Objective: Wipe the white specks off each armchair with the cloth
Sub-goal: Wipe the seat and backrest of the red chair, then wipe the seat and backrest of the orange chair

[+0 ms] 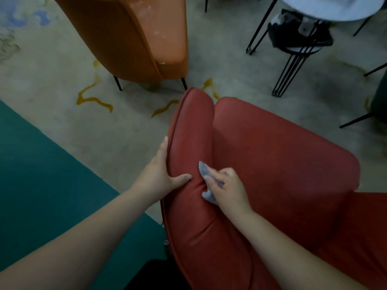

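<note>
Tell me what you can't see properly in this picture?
Head view only:
- Cloth: mostly hidden inside the right hand.
- Left hand: its fingers are hidden behind the red armchair arm.
- Orange armchair: top cut off by the picture's edge; white specks blurry.
- Dark object under the round table: too blurred to name.

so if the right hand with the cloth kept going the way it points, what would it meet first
Probably the red armchair's armrest: the right hand and cloth point up-left along the crease beside it. Depth is hard to judge.
</note>
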Demonstrator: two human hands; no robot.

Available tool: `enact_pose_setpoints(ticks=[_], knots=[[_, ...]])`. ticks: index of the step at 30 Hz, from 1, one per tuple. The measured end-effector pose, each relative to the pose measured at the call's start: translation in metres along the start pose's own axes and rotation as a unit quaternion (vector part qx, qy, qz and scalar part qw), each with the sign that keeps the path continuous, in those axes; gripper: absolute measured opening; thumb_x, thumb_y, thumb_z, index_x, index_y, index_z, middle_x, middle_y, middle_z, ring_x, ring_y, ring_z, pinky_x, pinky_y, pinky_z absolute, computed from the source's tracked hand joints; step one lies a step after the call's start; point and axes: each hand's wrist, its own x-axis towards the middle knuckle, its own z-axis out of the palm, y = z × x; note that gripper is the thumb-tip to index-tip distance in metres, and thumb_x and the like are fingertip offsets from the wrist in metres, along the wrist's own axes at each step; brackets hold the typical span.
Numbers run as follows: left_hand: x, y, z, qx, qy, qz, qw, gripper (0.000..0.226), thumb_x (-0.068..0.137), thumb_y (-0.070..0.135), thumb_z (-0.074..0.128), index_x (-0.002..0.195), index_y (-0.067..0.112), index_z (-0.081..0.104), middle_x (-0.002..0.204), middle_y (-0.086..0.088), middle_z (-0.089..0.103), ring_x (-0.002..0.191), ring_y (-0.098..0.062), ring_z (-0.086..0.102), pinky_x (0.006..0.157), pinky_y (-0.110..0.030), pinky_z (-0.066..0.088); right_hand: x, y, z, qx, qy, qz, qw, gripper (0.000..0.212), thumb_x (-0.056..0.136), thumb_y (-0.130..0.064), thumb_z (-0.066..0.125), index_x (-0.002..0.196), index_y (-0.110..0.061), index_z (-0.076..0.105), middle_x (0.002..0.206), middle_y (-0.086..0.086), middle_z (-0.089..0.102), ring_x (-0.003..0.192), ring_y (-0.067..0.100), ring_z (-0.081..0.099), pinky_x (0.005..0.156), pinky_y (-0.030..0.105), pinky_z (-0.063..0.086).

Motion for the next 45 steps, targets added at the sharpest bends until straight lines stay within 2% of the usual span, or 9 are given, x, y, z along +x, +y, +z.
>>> enact_pose_setpoints(ticks=[2,4,8,18,25,30,34,38,45], knots=[[-0.001,0.000,-0.011,0.034,-0.023,0.007,0.999,0.118,0.068,0.053,0.079,0.154,0.027,0.002,0.155,0.002,0.031,0.136,-0.015,0.039,0.101,-0.022,0.034,0.001,-0.007,-0.014,-0.049,-0.010,0.023,0.998,0.029,0.087,-0.039,0.063,0.116,-0.040,0.065,0.088,-0.013,0.045,0.076,-0.002,0.049,0.067,0.009,0.033],[-0.002,-0.003,-0.025,0.092,-0.037,0.021,0.995,0.106,0.076,0.057,0.070,0.154,0.029,0.003,0.156,-0.001,0.030,0.136,-0.018,0.039,0.104,-0.032,0.039,0.007,-0.018,-0.026,-0.067,0.026,0.053,0.996,0.031,0.088,-0.039,0.062,0.119,-0.035,0.064,0.088,-0.012,0.043,0.073,-0.002,0.047,0.069,0.013,0.032],[0.000,-0.018,-0.064,0.174,-0.044,0.039,0.983,0.087,0.088,0.056,0.055,0.152,0.036,-0.002,0.155,-0.002,0.027,0.131,-0.023,0.043,0.091,-0.037,0.047,0.018,-0.052,-0.033,-0.060,0.117,0.065,0.989,0.033,0.089,-0.034,0.061,0.122,-0.031,0.063,0.094,-0.004,0.047,0.072,-0.003,0.047,0.069,0.008,0.029],[0.024,-0.088,-0.214,0.289,-0.019,0.097,0.952,0.077,0.093,0.053,0.049,0.154,0.029,0.008,0.156,0.002,0.029,0.137,-0.027,0.033,0.108,-0.039,0.035,0.050,-0.168,0.034,-0.086,0.189,0.086,0.974,0.034,0.090,-0.035,0.060,0.122,-0.028,0.064,0.101,0.002,0.046,0.089,0.013,0.055,0.082,0.020,0.037],[0.054,-0.117,-0.293,0.369,0.017,0.177,0.912,0.075,0.092,0.058,0.045,0.153,0.026,0.016,0.157,0.004,0.029,0.143,-0.022,0.024,0.115,-0.038,0.023,0.079,-0.235,0.073,-0.083,0.216,0.093,0.968,0.034,0.090,-0.037,0.058,0.123,-0.029,0.063,0.102,0.001,0.044,0.087,0.010,0.050,0.080,0.020,0.035],[0.089,-0.113,-0.314,0.379,0.011,0.184,0.907,0.073,0.093,0.059,0.043,0.153,0.026,0.017,0.158,0.005,0.026,0.146,-0.021,0.020,0.116,-0.039,0.019,0.111,-0.256,0.068,-0.098,0.220,0.100,0.965,0.036,0.090,-0.038,0.058,0.124,-0.028,0.062,0.102,-0.001,0.043,0.093,0.012,0.052,0.082,0.020,0.034],[0.128,-0.096,-0.317,0.373,-0.016,0.178,0.910,0.072,0.094,0.058,0.042,0.153,0.026,0.017,0.159,0.005,0.021,0.147,-0.020,0.014,0.118,-0.042,0.016,0.151,-0.257,0.055,-0.107,0.218,0.101,0.965,0.036,0.090,-0.039,0.058,0.124,-0.027,0.062,0.103,-0.002,0.043,0.089,0.007,0.047,0.081,0.019,0.033],[0.179,-0.069,-0.316,0.388,-0.031,0.186,0.902,0.070,0.094,0.057,0.042,0.153,0.027,0.018,0.160,0.005,0.020,0.147,-0.021,0.013,0.118,-0.043,0.012,0.204,-0.252,0.037,-0.115,0.202,0.113,0.966,0.037,0.090,-0.040,0.057,0.124,-0.028,0.062,0.110,0.003,0.048,0.100,0.015,0.053,0.082,0.020,0.034],[0.261,-0.018,-0.315,0.416,-0.058,0.183,0.889,0.069,0.095,0.056,0.041,0.153,0.027,0.017,0.161,0.005,0.017,0.148,-0.021,0.010,0.119,-0.043,0.008,0.294,-0.250,-0.006,-0.081,0.212,0.102,0.969,0.035,0.090,-0.037,0.059,0.123,-0.027,0.063,0.101,-0.001,0.045,0.088,0.009,0.050,0.078,0.019,0.033]])
